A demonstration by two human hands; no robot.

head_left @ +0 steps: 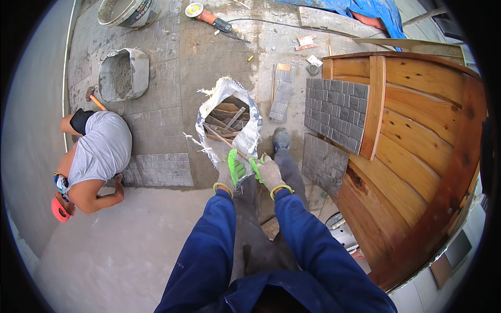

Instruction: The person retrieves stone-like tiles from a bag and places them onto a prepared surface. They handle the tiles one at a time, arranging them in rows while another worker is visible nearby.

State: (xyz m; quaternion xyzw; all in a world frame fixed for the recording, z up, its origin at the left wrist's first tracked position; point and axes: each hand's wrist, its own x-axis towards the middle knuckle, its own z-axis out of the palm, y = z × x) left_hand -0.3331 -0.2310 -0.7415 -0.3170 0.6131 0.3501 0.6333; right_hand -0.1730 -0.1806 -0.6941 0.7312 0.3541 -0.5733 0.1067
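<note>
A white woven sack stands in front of me with its frayed mouth wide open. Broken strips of tile or wood lie inside it. My left hand, in a pale glove with green fingers, is closed at the sack's near rim. In a matching glove, my right hand closes around the near end of a thin stick, which slants across the sack's mouth into the opening. The gloves partly hide both grips.
A person crouches at left over grey patterned tiles. Beyond are a mortar tub, a bucket, a hammer and an angle grinder with its cord. Tiles lean against a wooden panel at right.
</note>
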